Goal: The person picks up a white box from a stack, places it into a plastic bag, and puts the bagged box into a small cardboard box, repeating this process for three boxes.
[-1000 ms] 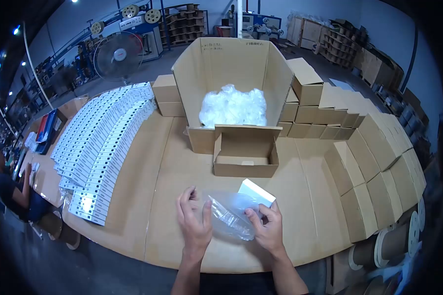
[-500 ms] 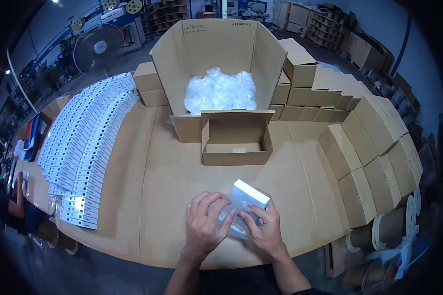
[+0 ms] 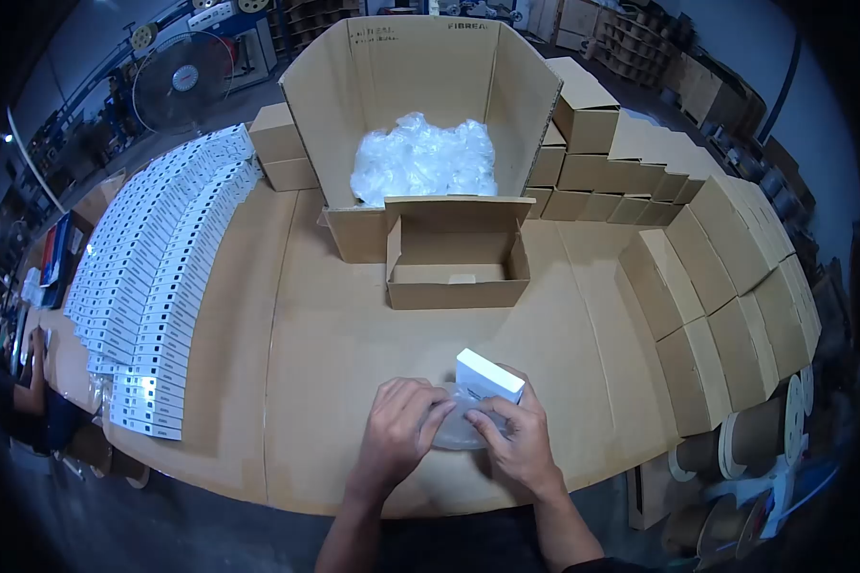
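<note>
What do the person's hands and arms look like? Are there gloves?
No gloves! The left hand and right hand are bare, with no rings or watch that I can see. The forearms are uncovered too. A dark sleeve edge shows at the right arm.

On my feed I have 2 bare hands, the left hand (image 3: 397,430) and the right hand (image 3: 518,441), each with slim fingers (image 3: 403,393). Bare skin runs past the narrow wrists (image 3: 547,480) along the left forearm (image 3: 354,520) and right forearm (image 3: 562,523). Between them I make out a dark garment (image 3: 459,542), nearly black, its weave lost in shadow. At my lower edge, 1 strip of dark sleeve (image 3: 597,565) borders the right forearm.
</note>
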### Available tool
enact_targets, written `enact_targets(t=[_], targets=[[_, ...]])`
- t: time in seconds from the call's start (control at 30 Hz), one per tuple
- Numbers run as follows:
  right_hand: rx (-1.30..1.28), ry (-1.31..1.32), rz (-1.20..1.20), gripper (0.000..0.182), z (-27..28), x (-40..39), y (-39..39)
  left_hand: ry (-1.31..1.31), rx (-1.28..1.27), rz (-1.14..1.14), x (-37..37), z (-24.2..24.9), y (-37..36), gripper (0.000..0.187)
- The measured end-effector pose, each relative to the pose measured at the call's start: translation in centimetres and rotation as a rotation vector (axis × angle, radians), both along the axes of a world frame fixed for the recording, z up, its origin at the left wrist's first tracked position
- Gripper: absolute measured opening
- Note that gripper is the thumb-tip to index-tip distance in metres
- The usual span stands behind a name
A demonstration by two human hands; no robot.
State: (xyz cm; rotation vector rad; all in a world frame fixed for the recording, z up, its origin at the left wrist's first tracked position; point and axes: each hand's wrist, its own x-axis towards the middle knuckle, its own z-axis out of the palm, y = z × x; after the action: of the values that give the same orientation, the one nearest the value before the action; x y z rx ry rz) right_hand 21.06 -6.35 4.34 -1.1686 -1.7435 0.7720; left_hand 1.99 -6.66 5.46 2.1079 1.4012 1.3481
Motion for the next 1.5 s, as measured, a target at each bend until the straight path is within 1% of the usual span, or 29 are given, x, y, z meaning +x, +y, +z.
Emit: enact_targets(t=[0.03,0.1,0.17,0.23,0.33,0.43,0.47,0.5,0.53,0.57,0.63,0.67,0.7,0.77,0.8,0.9,0.93,1.03,1.07,1.13,1.17,1.2,1.23,1.27,1.3,1.37,1.4,1.47,1.5], targets=[[-0.016,-0.025,0.021,0.014,0.2,0.4,0.0,0.001,-0.025,-0.012,-0.2,0.0,0.1,0.011],[-0.053,-0.050,0.050,0.014,0.1,1.0,0.0,-0.030,-0.042,0.036,-0.1,-0.2,0.2,0.006],[-0.093,-0.052,0.066,0.013,-0.3,1.3,-0.2,-0.037,-0.057,0.055,-0.2,-0.8,0.4,0.007],[-0.068,-0.057,0.040,0.013,-0.7,1.2,-0.4,-0.018,-0.066,0.040,-0.6,-1.8,0.6,0.011],[-0.077,-0.037,0.028,0.013,-1.0,1.0,-0.8,-0.005,-0.264,-0.004,-1.0,-2.4,0.3,0.017],[-0.087,-0.033,0.032,0.012,-1.2,1.0,-0.9,-0.091,-0.184,0.058,-0.4,-2.1,0.1,0.031],[-0.083,-0.026,0.023,0.011,-1.3,1.0,-0.9,-0.109,-0.180,0.043,-1.0,-2.7,0.0,0.023],[-0.081,-0.020,0.013,0.011,-1.5,1.0,-0.9,-0.128,-0.177,0.028,-1.9,-3.5,-0.1,0.021],[-0.100,0.010,-0.019,0.011,-1.7,1.0,-1.0,-0.241,-0.143,0.025,-1.9,-4.1,-0.2,0.027],[-0.116,0.039,-0.052,0.011,-1.9,1.0,-1.1,-0.352,-0.104,0.020,-1.9,-4.6,-0.2,0.038],[-0.124,0.116,-0.102,0.012,-2.5,1.0,-1.2,-0.759,0.039,0.032,-0.3,-4.5,0.1,0.071],[-0.112,0.164,-0.117,0.014,-2.9,1.0,-1.2,-0.886,-0.163,-0.068,-1.1,-6.1,-0.8,0.113],[-0.101,0.213,-0.132,0.015,-3.2,0.9,-1.2,-0.953,-0.269,-0.129,-0.9,-6.5,-1.5,0.115],[-0.230,0.311,-0.168,0.014,-4.2,0.9,-1.6,-1.082,-0.491,-0.249,-0.2,-7.1,-2.6,0.120],[-0.297,0.360,-0.185,0.014,-4.4,0.9,-1.7,-1.138,-0.531,-0.262,0.5,-6.8,-3.0,0.118],[-0.243,0.286,-0.215,0.014,-4.5,0.3,-1.8,-1.035,-0.660,-0.220,1.5,-7.5,-3.2,0.098],[-0.232,0.180,-0.181,0.016,-4.8,0.5,-2.0,-0.874,-0.579,-0.133,1.9,-7.7,-3.2,0.075],[-0.164,0.242,-0.070,0.015,-4.5,0.3,-1.9,-0.881,-0.594,-0.163,1.8,-7.6,-3.0,0.067],[-0.157,0.329,-0.023,0.016,-3.7,0.4,-1.8,-0.928,-0.583,-0.163,1.9,-7.2,-3.1,0.058],[-0.219,0.368,-0.029,0.018,-2.1,1.8,-1.0,-0.809,-0.600,-0.134,1.5,-7.8,-3.3,0.051],[-0.175,0.335,-0.041,0.021,-2.3,2.7,-0.2,-0.748,-0.609,-0.121,1.2,-8.1,-3.5,0.048],[-0.159,0.341,-0.096,0.026,-1.3,2.8,0.3,-0.719,-0.605,-0.127,0.9,-7.7,-3.7,0.045],[-0.107,0.309,-0.099,0.025,-0.7,3.4,0.8,-0.691,-0.600,-0.136,0.8,-7.1,-3.9,0.043],[-0.122,0.425,-0.058,0.025,0.0,3.4,1.3,-0.663,-0.593,-0.147,0.7,-6.7,-4.0,0.040],[-0.136,0.541,-0.016,0.032,0.8,3.2,1.8,-0.685,-0.607,-0.166,0.8,-6.9,-4.0,0.040],[-0.028,0.625,0.070,0.037,2.5,2.1,2.9,-0.731,-0.639,-0.199,1.1,-7.3,-4.3,0.041],[0.027,0.668,0.115,0.042,3.1,1.4,3.4,-0.685,-0.673,-0.191,1.1,-7.1,-4.4,0.044],[0.053,0.601,0.220,0.041,3.7,0.5,4.1,-0.593,-0.743,-0.171,1.0,-6.6,-4.6,0.050],[0.068,0.567,0.273,0.042,3.9,0.0,4.3,-0.590,-0.687,-0.161,1.0,-6.5,-4.6,0.049]])
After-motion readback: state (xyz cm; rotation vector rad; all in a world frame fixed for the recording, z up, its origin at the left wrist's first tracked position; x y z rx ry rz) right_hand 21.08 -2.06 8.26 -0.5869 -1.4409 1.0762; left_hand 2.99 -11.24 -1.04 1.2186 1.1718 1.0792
